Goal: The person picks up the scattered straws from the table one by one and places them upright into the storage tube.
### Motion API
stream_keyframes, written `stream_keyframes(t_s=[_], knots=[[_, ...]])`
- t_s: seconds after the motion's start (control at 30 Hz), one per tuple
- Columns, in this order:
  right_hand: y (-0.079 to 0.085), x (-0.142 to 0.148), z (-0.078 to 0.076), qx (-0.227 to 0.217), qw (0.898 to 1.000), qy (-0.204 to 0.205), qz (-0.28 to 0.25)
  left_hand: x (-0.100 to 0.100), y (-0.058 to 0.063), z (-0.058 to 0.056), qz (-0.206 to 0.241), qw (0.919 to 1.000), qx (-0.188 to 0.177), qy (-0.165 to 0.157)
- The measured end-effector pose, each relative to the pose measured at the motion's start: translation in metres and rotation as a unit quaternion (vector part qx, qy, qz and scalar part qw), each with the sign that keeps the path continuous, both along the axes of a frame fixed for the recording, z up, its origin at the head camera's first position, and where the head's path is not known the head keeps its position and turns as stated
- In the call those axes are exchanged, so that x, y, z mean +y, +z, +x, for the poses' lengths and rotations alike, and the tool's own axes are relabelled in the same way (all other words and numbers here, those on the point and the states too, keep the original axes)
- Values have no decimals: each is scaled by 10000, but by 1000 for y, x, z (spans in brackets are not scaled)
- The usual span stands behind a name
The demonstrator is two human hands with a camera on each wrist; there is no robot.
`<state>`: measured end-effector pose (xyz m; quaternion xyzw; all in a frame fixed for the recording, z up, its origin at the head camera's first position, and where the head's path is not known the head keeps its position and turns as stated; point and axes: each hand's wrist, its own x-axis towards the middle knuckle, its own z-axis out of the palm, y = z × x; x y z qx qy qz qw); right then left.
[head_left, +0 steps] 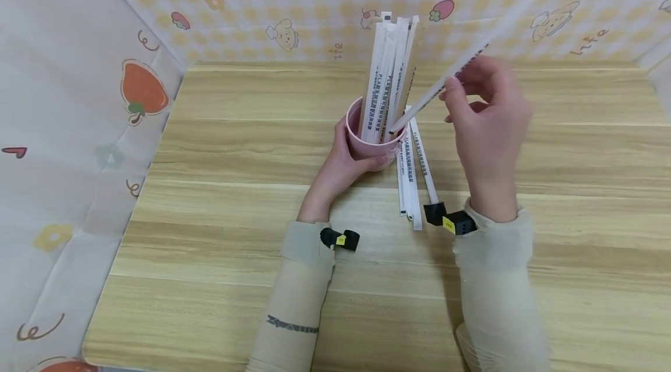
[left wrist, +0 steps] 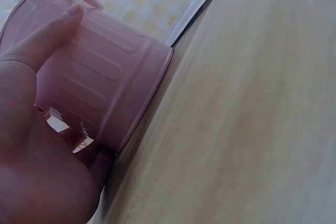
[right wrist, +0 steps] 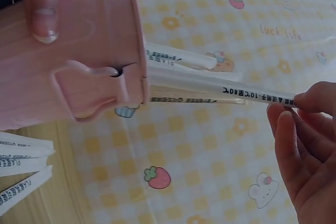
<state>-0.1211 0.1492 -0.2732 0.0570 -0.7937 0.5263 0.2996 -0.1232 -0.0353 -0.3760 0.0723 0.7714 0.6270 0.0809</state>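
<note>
A pink ribbed bucket (head_left: 367, 148) with a small side handle (right wrist: 86, 90) stands on the table, its base down on the wood in the left wrist view. My left hand (head_left: 350, 156) grips it round the side, the thumb (left wrist: 58, 30) lying across the front. Several paper-wrapped straws (head_left: 385, 81) with printed lettering stand upright inside. Between thumb and fingertips my right hand (head_left: 490, 110) pinches one wrapped straw (head_left: 440, 88). That straw slants down to the left, its lower end at the bucket's mouth. In the right wrist view the fingers (right wrist: 286, 135) hold it near its outer end.
More wrapped straws (head_left: 411, 177) lie on the wooden table (head_left: 225, 215) just right of the bucket, partly behind it. A patterned cloth backdrop (head_left: 314, 5) rises along the table's far edge, and another patterned sheet (head_left: 57, 145) hangs at the left.
</note>
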Motion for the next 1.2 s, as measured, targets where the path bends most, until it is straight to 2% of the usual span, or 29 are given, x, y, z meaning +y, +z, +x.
stream_keyframes(t_s=[0.1,0.27,0.6,0.9,1.2], knots=[[-11,1,-7,-312,9991,-112,258,0,0,0,-37,10000,-23,10],[-27,0,-16,-377,9957,-95,838,0,1,1,-70,10000,-57,33],[-42,-8,-24,-685,9865,74,1488,-1,0,0,-122,9998,-124,97],[-50,-9,-26,-1315,9752,333,1750,0,-1,0,-167,9995,-211,143],[-54,-2,-31,-1534,9706,410,1808,0,-2,-1,-108,9997,-202,113]])
